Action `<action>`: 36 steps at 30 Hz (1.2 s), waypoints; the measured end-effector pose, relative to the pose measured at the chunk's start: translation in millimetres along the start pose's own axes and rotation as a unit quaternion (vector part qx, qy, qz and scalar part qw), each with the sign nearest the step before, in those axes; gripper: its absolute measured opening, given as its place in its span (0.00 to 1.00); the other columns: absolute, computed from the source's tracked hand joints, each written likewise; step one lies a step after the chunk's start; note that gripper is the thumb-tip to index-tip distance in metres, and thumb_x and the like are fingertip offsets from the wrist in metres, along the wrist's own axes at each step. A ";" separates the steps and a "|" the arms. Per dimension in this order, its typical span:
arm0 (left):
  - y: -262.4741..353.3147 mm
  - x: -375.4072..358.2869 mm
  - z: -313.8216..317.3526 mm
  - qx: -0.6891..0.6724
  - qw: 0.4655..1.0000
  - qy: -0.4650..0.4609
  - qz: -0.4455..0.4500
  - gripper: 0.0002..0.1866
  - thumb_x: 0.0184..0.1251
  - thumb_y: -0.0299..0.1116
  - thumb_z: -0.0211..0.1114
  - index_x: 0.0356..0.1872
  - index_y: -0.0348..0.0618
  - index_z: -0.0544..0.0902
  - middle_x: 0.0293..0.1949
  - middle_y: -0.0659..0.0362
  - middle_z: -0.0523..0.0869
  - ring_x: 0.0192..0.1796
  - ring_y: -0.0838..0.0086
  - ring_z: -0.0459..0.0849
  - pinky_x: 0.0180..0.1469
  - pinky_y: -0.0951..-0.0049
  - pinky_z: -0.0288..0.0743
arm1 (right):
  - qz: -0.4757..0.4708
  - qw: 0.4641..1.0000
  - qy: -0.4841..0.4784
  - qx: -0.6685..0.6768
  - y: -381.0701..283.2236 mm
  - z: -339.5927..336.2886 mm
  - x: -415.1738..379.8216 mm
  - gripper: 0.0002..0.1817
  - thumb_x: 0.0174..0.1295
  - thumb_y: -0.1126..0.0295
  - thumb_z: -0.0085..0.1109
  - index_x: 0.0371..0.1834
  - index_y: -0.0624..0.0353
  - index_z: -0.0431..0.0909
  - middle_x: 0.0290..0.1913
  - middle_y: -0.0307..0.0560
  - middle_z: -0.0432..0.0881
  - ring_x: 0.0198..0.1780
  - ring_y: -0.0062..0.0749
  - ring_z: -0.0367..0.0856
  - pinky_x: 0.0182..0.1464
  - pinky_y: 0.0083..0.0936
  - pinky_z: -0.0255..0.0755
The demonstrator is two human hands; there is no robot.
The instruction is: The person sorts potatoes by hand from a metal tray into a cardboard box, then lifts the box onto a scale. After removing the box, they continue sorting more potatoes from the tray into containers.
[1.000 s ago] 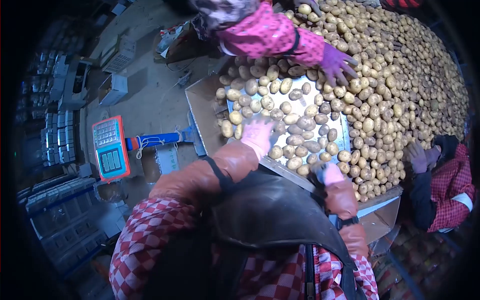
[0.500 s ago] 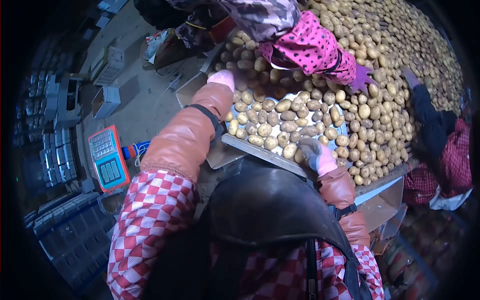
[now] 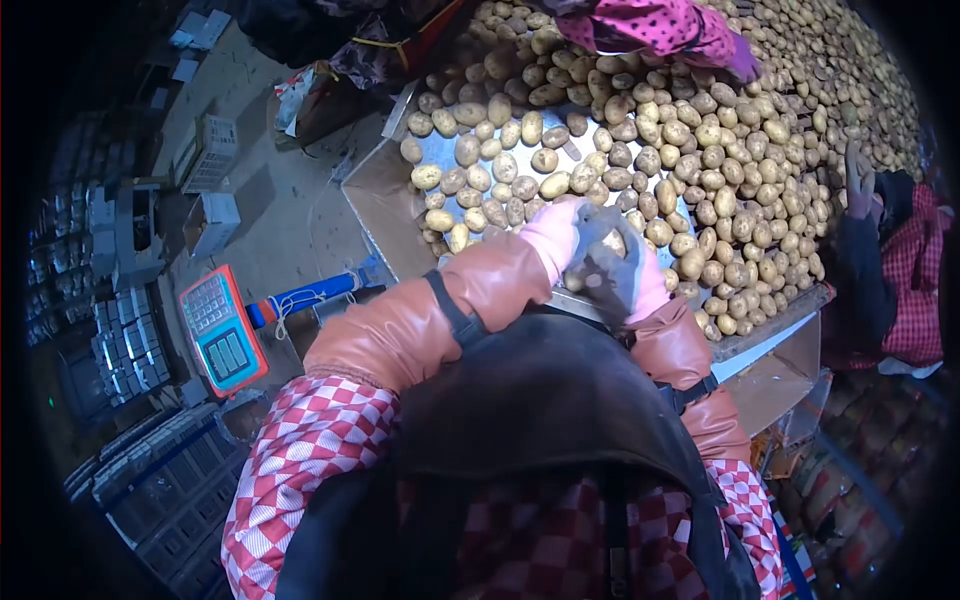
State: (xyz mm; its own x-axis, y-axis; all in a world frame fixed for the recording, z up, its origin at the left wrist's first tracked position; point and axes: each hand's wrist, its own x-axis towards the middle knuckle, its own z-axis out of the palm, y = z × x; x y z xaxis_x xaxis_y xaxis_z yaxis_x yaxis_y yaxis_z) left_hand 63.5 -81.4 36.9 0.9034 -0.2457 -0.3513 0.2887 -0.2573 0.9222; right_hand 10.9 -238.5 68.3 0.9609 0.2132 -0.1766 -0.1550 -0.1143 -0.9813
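Note:
My left hand [image 3: 559, 236], in a pink and grey glove, meets my right hand [image 3: 622, 272] over the near edge of the sorting table. A potato [image 3: 613, 241] shows between the gloved fingers, which are closed around it; the left fingertips are partly hidden. Beyond the hands, loose potatoes [image 3: 554, 185] lie spread over a pale blue-white surface [image 3: 437, 152]. Denser potatoes [image 3: 745, 215] cover the table to the right.
A co-worker's purple-gloved hand [image 3: 742, 58] reaches over the potatoes at the top. Another person's hand [image 3: 858, 180] is at the right. Cardboard boxes hang at the left [image 3: 385, 205] and right [image 3: 775, 385] table edges. A scale display [image 3: 222, 330] stands at left.
My left hand has come from the table's far left corner to my right hand, which has risen slightly. The co-worker's purple-gloved hand has moved up in view. The view has shifted.

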 end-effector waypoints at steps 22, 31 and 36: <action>-14.3 45.1 -87.1 0.519 0.839 -0.084 -0.142 0.22 0.70 0.34 0.56 0.64 0.51 0.80 0.58 0.47 0.84 0.62 0.55 0.81 0.62 0.58 0.75 | -0.006 0.984 0.114 0.139 -11.6 -39.3 -17.4 0.42 0.56 0.76 0.74 0.74 0.64 0.62 0.70 0.51 0.72 0.69 0.32 0.71 0.68 0.29 0.70; 11.3 8.5 -93.5 0.235 0.950 0.060 -0.196 0.20 0.78 0.39 0.50 0.64 0.45 0.77 0.56 0.48 0.84 0.58 0.58 0.82 0.60 0.59 0.73 | 0.157 0.866 0.170 0.444 6.0 -47.8 -32.6 0.28 0.74 0.47 0.42 0.71 0.49 0.71 0.51 0.43 0.83 0.41 0.31 0.80 0.38 0.28 0.74; 18.4 -6.5 -57.0 0.399 0.917 -0.021 -0.013 0.19 0.69 0.46 0.63 0.54 0.46 0.85 0.43 0.43 0.88 0.47 0.52 0.88 0.50 0.60 0.79 | 0.035 0.961 0.200 0.186 49.0 -52.7 -32.8 0.34 0.69 0.57 0.60 0.76 0.56 0.62 0.73 0.50 0.67 0.71 0.42 0.70 0.70 0.36 0.66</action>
State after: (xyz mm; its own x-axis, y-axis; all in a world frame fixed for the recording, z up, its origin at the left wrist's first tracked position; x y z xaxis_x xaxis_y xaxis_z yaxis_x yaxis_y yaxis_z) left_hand 81.0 -31.3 65.4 0.8816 -0.2616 -0.3929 -0.0290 -0.8609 0.5079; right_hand -16.1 -302.2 30.0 0.9452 -0.1801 -0.2724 -0.2224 0.2556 -0.9408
